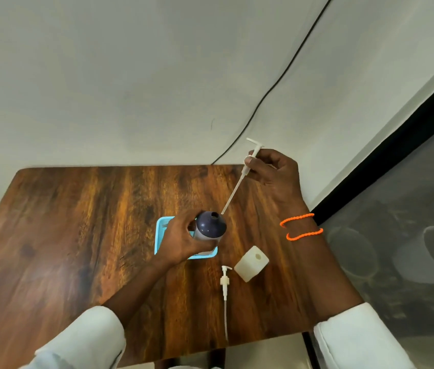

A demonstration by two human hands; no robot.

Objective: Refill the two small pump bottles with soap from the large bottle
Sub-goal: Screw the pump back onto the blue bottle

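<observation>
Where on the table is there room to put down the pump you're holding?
The widest bare wood is the left half of the table, left of the blue tray, and the back strip between tray and wall. It is crowded front right: the white bottle, the other pump and the right hand with its pump.

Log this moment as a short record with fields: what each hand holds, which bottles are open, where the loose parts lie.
left hand: left hand grips the dark bottle over the blue tray
right hand: right hand pinches a pump, its tube tip just beside the dark bottle's open mouth
dark bottle: upright, pump out
white bottle: white square bottle on the wooden table, mouth open, no pump in it
loose part: second pump lies flat on the table, near the white bottle
large bottle: not identifiable in view
</observation>
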